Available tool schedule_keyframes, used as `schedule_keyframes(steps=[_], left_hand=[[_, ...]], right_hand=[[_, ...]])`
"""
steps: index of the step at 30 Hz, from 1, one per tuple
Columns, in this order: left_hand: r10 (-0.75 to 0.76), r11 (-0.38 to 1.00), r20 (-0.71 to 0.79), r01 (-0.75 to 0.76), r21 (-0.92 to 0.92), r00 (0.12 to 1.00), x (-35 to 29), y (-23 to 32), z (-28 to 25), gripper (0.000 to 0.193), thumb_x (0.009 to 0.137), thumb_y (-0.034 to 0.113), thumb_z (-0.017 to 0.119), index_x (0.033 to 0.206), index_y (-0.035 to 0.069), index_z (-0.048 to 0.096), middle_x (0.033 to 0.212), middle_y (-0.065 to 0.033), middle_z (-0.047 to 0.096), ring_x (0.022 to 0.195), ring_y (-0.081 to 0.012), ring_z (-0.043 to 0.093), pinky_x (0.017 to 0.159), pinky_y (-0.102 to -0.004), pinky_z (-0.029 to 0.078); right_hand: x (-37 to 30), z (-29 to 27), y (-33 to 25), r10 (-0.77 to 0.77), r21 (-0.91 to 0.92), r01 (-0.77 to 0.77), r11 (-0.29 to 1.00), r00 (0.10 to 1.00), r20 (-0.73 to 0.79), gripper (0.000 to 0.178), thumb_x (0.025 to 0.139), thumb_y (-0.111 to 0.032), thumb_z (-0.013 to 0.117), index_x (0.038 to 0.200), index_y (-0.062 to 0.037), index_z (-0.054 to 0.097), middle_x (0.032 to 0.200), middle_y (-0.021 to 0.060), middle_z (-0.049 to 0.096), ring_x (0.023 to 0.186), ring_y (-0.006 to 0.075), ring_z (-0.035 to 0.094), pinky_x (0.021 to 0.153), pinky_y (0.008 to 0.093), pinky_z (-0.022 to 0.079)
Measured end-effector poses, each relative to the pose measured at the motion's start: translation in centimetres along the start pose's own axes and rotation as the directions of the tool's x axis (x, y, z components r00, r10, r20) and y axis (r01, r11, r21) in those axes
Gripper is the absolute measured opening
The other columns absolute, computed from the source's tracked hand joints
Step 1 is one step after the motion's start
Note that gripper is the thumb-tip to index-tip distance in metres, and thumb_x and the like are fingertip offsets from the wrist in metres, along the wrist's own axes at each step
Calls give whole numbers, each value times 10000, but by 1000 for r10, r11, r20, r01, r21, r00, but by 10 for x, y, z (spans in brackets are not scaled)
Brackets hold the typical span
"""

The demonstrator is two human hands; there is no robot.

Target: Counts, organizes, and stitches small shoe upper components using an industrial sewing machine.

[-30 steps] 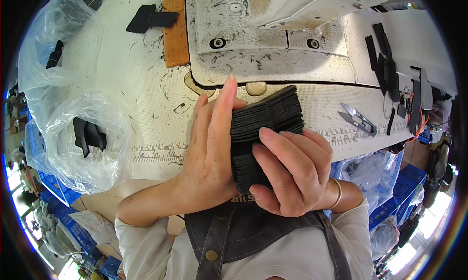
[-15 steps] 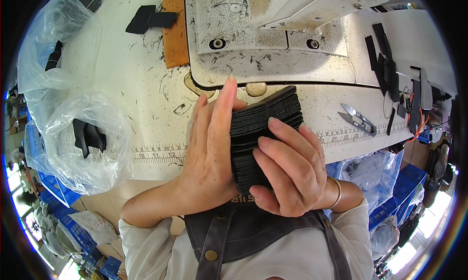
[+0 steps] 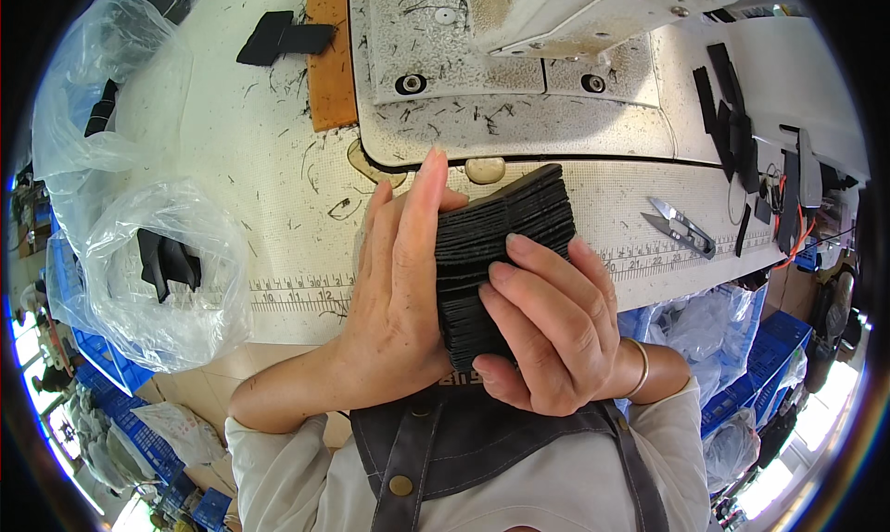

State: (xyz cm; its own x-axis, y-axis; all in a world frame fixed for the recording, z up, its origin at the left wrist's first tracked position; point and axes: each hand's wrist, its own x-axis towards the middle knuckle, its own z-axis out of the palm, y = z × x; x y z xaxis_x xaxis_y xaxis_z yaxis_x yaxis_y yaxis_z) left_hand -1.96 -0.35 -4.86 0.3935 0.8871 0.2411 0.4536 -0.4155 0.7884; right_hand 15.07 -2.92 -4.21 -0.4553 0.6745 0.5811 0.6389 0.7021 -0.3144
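Note:
A thick stack of black fabric pieces (image 3: 496, 224) is held tilted above the near edge of the sewing table, its layered edges facing up. My left hand (image 3: 397, 286) presses along the stack's left side, with its fingers nearly straight and pointing away from me. From the right, my right hand (image 3: 561, 333) grips the stack, its fingers bent across the upper face near the middle and the thumb lower down. The stack's underside and the inside of my left palm are hidden.
A sewing machine (image 3: 519, 124) stands beyond the stack. Thread snips (image 3: 681, 228) and black strips (image 3: 732, 124) lie at right. Two black pieces (image 3: 283, 38) rest near an orange-brown strip (image 3: 331, 69). Clear plastic bags (image 3: 218, 300) hang at left; blue crates (image 3: 760, 374) stand below right.
Almost nothing differs. My right index fingertip has shifted very slightly left and down on the stack; both hands keep their hold.

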Motion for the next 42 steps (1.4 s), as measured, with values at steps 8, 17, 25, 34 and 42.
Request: schedule_keyframes(steps=[8,17,25,34,42], left_hand=[[-22,999,-32,21,-32,999,-2,-2,4,930,697,91,718,1404,-156,168,1145,-243,503,1013,-367,539,985,-586,323],[-11,1000,39,12,-19,999,-3,-7,-2,1027,696,45,746,1433,-86,44,1171,-221,450,1005,-328,547,906,-471,407],[-9,1000,106,10,-11,994,-1,-3,-4,1154,688,25,783,1469,-11,-66,1233,-206,394,1015,-293,557,831,-361,480],[-5,1000,97,5,2,995,-2,-3,-4,1164,676,31,793,1467,-17,-60,1229,-206,399,1021,-290,552,825,-362,483],[6,1000,86,-8,22,996,0,-3,-4,1149,683,30,787,1470,-16,-48,1218,-205,407,1007,-285,552,822,-364,483]], right_hand=[[0,0,2,-9,26,10,1000,1000,-6,327,828,-214,585,944,81,665,1060,182,615,983,335,638,893,471,499],[5,3,5,84,198,-68,978,994,-74,411,733,-175,686,1030,106,639,1139,213,533,891,300,615,805,455,545],[4,-2,1,40,-103,-35,994,998,52,497,889,-391,489,1016,56,665,1137,195,597,1007,327,574,981,468,370],[4,-2,0,49,-77,-43,996,996,70,493,906,-384,474,1019,58,661,1130,188,613,1024,330,591,992,470,361],[6,-1,3,48,38,-50,998,998,49,396,865,-271,556,986,93,656,1133,201,602,1090,364,609,963,496,439]])
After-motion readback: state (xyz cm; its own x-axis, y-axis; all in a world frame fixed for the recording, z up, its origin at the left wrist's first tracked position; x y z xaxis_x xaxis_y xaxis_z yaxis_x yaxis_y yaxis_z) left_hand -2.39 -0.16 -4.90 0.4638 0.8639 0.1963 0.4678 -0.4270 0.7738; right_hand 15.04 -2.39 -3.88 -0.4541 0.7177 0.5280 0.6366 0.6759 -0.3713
